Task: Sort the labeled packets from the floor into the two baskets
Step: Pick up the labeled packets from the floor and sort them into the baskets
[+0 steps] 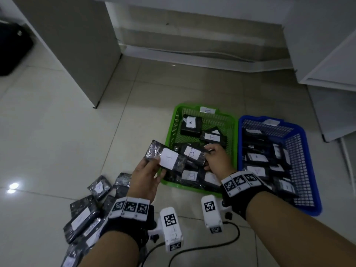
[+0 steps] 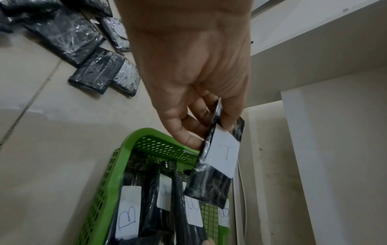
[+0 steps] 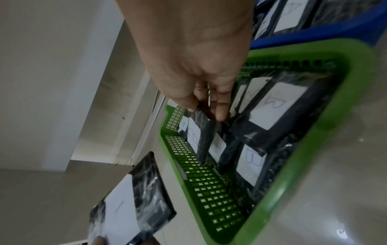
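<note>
My left hand (image 1: 159, 167) (image 2: 211, 132) pinches a black packet (image 1: 165, 157) (image 2: 217, 165) by one end, above the near-left corner of the green basket (image 1: 178, 114) (image 2: 117, 165) (image 3: 293, 174). Its white label carries a mark like a T. It also shows as the packet (image 3: 134, 199) low in the right wrist view. My right hand (image 1: 206, 158) (image 3: 206, 112) is inside the green basket, fingers curled round the end of a packet labelled B (image 1: 192, 153) (image 3: 204, 140). Several B packets lie in that basket. The blue basket (image 1: 312, 170) (image 3: 314, 34) to its right holds several packets.
A pile of loose packets (image 1: 86, 214) (image 2: 83, 41) lies on the tiled floor at lower left. A white cabinet side (image 1: 77, 45) stands behind it, and white furniture (image 1: 327, 64) at far right. A black cable (image 1: 212, 245) runs across the floor near me.
</note>
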Demonstrator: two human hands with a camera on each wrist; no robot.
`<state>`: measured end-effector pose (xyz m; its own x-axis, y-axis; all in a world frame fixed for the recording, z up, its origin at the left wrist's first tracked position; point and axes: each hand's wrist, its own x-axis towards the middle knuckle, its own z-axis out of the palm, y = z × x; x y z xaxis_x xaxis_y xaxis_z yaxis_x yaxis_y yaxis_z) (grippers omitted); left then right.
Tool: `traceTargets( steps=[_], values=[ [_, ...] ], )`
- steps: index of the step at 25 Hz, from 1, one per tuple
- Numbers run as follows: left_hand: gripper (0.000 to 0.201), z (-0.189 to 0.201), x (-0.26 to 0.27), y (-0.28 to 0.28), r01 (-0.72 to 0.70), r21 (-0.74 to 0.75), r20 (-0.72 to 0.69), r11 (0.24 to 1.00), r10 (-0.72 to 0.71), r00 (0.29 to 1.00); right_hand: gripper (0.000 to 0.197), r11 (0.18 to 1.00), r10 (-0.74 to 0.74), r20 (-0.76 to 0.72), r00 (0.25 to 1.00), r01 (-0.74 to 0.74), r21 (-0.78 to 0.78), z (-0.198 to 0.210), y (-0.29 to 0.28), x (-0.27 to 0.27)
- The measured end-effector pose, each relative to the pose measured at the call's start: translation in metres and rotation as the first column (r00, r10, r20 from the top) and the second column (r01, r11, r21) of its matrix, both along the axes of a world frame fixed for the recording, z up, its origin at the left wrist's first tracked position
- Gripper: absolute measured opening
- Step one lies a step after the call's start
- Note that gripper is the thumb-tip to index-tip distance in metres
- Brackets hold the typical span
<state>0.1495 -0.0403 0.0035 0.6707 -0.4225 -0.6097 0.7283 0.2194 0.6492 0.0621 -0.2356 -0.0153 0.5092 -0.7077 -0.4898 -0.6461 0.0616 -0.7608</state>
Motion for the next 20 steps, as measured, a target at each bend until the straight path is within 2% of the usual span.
traceTargets(
  steps=[3,8,10,15,18,20],
  values=[
    [0.019,-0.008,0.011,-0.006,-0.038,0.024,0.037,0.999,0.037,0.999,0.012,0.997,-0.018,-0.056,0.998,0.013,-0.074,-0.01,-0.013,0.028],
    [0.038,-0.038,0.004,-0.026,-0.161,0.049,0.051,0.986,0.159,0.986,0.017,0.978,0.061,-0.01,0.998,-0.062,-0.2,-0.043,-0.041,0.054],
    [0.038,-0.045,-0.004,-0.036,-0.157,0.033,0.048,0.987,0.155,0.987,0.026,0.972,0.119,-0.001,0.993,-0.116,-0.206,-0.059,-0.052,0.059],
    [0.046,-0.05,-0.015,-0.055,-0.102,0.001,0.099,0.995,0.101,0.99,0.049,0.931,0.33,-0.109,0.938,-0.342,-0.128,-0.086,-0.057,0.053],
    [0.044,-0.052,-0.02,-0.069,-0.044,0.01,0.141,0.999,0.042,0.989,0.043,0.927,0.357,-0.009,0.934,-0.356,-0.12,-0.073,-0.058,0.034],
    [0.041,-0.053,-0.024,-0.082,0.013,0.054,0.155,0.998,-0.021,0.988,0.03,0.971,0.239,0.142,0.961,-0.237,-0.032,-0.056,-0.058,0.017]
  ],
)
